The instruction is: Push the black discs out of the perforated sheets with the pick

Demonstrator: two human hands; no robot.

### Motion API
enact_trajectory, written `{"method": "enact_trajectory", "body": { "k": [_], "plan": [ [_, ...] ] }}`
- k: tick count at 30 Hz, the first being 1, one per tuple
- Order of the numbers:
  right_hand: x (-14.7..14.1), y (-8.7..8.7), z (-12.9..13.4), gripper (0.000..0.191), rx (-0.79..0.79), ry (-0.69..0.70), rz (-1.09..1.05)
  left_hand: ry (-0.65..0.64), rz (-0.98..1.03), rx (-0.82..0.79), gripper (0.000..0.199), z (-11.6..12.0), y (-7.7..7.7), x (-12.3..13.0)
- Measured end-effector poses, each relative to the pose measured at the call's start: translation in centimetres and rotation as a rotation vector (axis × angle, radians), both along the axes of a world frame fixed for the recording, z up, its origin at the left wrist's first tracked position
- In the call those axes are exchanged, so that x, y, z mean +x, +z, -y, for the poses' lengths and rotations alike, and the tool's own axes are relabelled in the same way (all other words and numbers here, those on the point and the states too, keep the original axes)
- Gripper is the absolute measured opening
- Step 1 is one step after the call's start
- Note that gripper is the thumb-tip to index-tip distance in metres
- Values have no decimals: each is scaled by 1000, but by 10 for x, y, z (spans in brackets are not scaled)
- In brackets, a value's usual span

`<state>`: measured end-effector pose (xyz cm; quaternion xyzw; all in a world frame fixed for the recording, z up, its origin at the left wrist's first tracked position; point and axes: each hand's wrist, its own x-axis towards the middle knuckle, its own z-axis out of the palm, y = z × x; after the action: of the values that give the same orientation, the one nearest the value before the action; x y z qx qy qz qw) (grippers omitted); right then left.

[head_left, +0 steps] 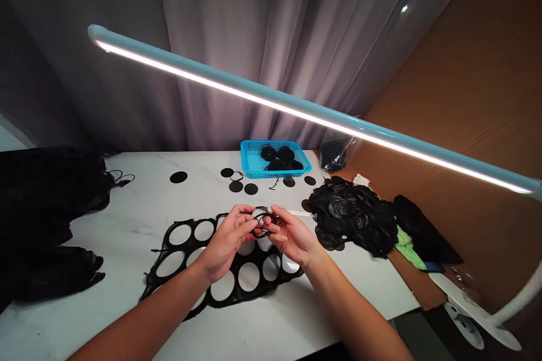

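Note:
Near the middle of the table, my left hand (pixel 231 240) and my right hand (pixel 294 237) are close together, fingers closed on thin black rings (pixel 263 232). The rings hang in loose loops between the fingertips of both hands. Under my hands lies a black sheet (pixel 235 287) with rows of round holes, the white table showing through them. Several small black discs (pixel 236 186) lie flat beyond my hands. To the right of my right hand is a large heap of black discs (pixel 351 214).
A blue basket (pixel 249 168) holding black pieces stands at the back. Black material (pixel 38 220) covers the left side. A lit bar lamp (pixel 237 86) crosses above, its white base (pixel 474 310) at the right. Green cloth (pixel 409 248) lies by the heap.

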<state>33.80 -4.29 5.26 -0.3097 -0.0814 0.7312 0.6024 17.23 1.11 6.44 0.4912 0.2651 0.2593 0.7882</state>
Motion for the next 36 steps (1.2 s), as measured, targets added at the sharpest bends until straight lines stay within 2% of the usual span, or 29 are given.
{"method": "enact_trajectory", "body": {
  "k": [4,8,11,15,25,36],
  "plan": [
    [-4,-5,2,21,-9,-2,4,-7,-30,-33,36,1,-2,0],
    [-6,-11,5,25,-10,44,-14,46,13,-189,36,-1,-1,-1],
    [-3,-13,7,23,-27,9,-19,113,33,-290,33,-3,3,-3],
    [3,-11,9,19,4,-21,-23,140,4,-334,30,-4,8,-4],
    [8,-7,11,18,10,-37,-39,60,-11,-352,24,-2,8,-3],
    [10,-4,13,20,66,-46,26,-9,-39,-220,29,0,9,-4]
  ]
}}
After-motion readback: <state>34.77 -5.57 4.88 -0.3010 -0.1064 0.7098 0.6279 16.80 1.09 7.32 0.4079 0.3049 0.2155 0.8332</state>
